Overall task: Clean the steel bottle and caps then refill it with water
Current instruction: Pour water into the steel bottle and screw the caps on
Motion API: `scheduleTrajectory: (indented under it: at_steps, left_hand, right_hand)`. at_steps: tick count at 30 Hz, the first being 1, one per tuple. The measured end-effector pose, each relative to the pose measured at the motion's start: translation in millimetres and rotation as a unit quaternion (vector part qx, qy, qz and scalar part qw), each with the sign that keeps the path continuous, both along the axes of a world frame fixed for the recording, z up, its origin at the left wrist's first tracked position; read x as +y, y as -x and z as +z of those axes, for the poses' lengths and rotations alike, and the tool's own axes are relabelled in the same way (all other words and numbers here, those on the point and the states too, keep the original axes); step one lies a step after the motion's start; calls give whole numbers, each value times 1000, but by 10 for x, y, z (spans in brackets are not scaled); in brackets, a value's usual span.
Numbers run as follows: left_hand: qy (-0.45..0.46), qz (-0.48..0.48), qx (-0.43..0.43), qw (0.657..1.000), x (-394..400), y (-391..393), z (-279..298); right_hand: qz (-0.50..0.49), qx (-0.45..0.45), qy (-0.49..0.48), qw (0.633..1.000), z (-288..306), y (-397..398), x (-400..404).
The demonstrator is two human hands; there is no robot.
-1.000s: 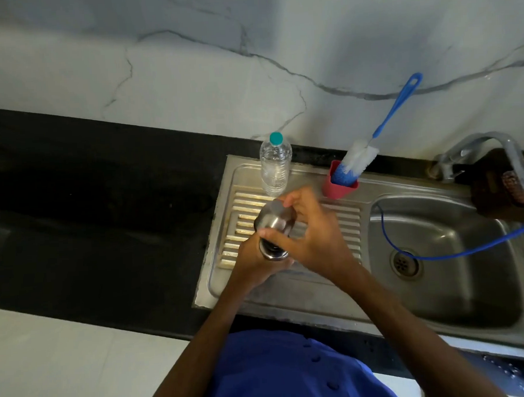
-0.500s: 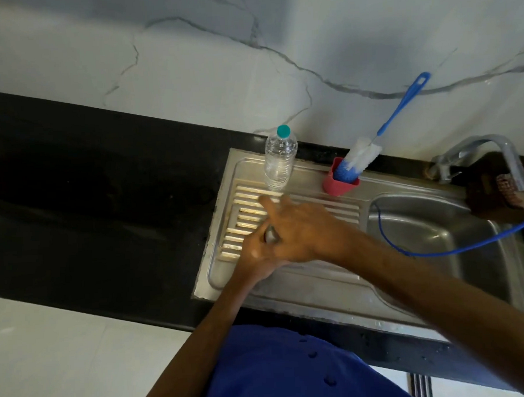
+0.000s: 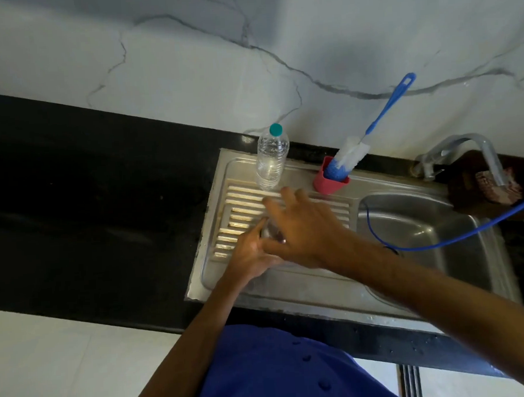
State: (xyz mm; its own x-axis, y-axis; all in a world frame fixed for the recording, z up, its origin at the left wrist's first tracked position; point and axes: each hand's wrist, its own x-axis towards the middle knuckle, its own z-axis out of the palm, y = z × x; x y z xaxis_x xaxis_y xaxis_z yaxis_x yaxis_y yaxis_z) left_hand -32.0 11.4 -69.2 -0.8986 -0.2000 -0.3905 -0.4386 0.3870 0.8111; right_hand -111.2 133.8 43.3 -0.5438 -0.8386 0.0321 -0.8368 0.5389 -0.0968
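Both hands met over the ribbed drainboard [image 3: 245, 199] of the steel sink unit [image 3: 381, 301]. The left hand [image 3: 251, 253] curled its fingers round the steel bottle [image 3: 271, 231], of which only a small rounded patch of metal showed between the two hands; the rest was covered and somewhat blurred, so it could not be told how the bottle stood or whether a cap was on it. The right hand [image 3: 305, 229] lay over the bottle from the right with its fingers spread and fairly straight, reaching toward the back of the drainboard; it seemed to rest on the bottle rather than grip it, though the blur left that uncertain.

Behind the hands, at the back edge of the drainboard, stood an upright clear plastic bottle [image 3: 270, 161] with a teal cap. To its right a pink holder [image 3: 330, 184] held a bottle brush [image 3: 348, 159], whose blue handle leaned up and to the right against the marbled wall [image 3: 187, 65]. The sink basin [image 3: 423, 235] lay to the right, with a thin blue hose [image 3: 469, 236] looping into it and a tap [image 3: 452, 149] above its far corner. The black worktop [image 3: 88, 207] stretched away to the left of the sink unit. A blue shirt [image 3: 279, 370] filled the bottom of the view.
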Motion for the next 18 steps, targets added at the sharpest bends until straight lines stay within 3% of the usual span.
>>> scheduleTrajectory:
  at_steps: [3, 5, 9, 12, 14, 15, 16, 18]
  left_hand:
    - [48, -25, -7, 998, -13, -23, 48]
    - [99, -36, -17, 994, 2, 0, 89]
    - [139, -35, -3, 990, 135, 80, 75]
    - [56, -22, -24, 998, 95, 69, 44]
    - [-25, -67, -23, 997, -86, 22, 47]
    - [-19, -110, -18, 994, -246, 22, 34]
    - [-3, -140, -16, 990, -406, 20, 73]
    - [28, -100, 25, 994, -768, 85, 172]
  right_hand:
    - [98, 22, -26, 995, -220, -26, 71]
    - [46, 77, -30, 995, -359, -36, 38]
    - [-66, 167, 53, 982, -360, -218, -91]
    - [-130, 82, 50, 987, -260, -233, -27]
    - [-140, -85, 34, 986, -171, -92, 62]
    - [-147, -152, 40, 977, -104, 15, 121]
    - [-153, -172, 53, 972, -29, 146, 181]
    - [-182, -116, 95, 972, 107, 472, 281]
